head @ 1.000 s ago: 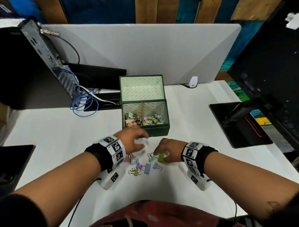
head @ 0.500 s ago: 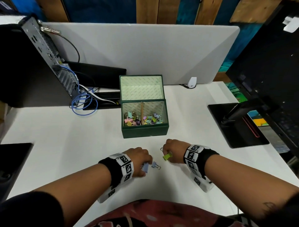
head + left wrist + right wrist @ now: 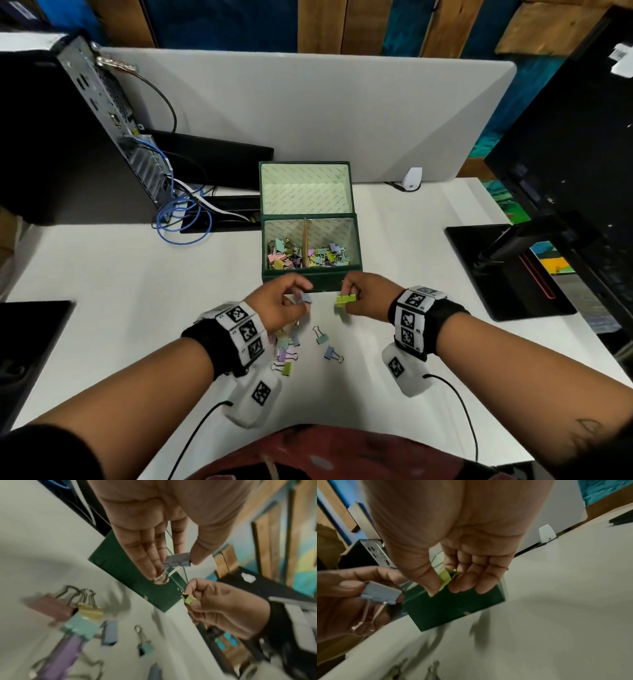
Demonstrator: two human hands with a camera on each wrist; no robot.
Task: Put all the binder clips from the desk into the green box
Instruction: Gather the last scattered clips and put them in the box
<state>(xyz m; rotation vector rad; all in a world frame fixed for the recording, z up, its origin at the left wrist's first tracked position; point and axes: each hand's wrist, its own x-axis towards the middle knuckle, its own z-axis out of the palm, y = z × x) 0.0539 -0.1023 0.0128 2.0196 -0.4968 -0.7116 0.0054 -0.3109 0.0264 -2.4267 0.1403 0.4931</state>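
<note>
The green box [image 3: 310,274] stands open mid-desk, its two compartments holding many coloured binder clips [image 3: 308,255]. My left hand [image 3: 287,301] hovers just in front of the box and pinches a blue-grey binder clip [image 3: 178,561] between thumb and fingers. My right hand [image 3: 356,296] is beside it and pinches a yellow-green binder clip [image 3: 345,299], seen also in the right wrist view as the yellow-green clip [image 3: 446,577]. Several loose clips [image 3: 301,346] lie on the white desk [image 3: 120,281] below the hands, partly hidden by my left wrist.
A computer case [image 3: 113,113] with blue cables [image 3: 181,212] stands at the back left. A black monitor base [image 3: 507,270] sits on the right, a dark pad [image 3: 27,342] at the left edge. A grey partition [image 3: 308,109] closes the back.
Both hands have lifted from the desk and moved forward to the box front. The left hand picked up the blue-grey clip; the right kept the yellow-green one.
</note>
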